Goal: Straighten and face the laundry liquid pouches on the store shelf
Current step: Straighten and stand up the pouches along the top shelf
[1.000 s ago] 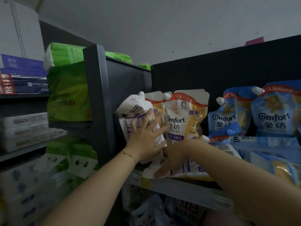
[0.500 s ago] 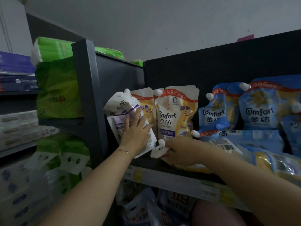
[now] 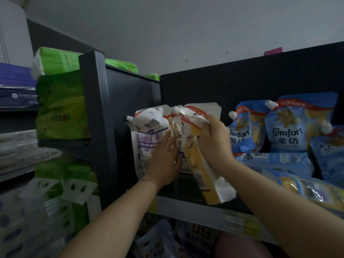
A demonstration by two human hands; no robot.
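Hanging tilted at the frame's centre, the yellow-and-white soft laundry pouch is gripped near its top by the right hand, its bottom out over the grey shelf front edge. It may slip and drop past that edge, I think, since only the top is held. The left hand, fingers straight, presses the white-and-purple standing pouch; released, it could topple. Room is narrow: dark side panel at left, blue pouches at right.

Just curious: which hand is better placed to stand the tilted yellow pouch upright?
Probably the right hand: it holds the yellow-and-white plastic pouch near its top. The left hand lies flat against the white-and-purple pouch.
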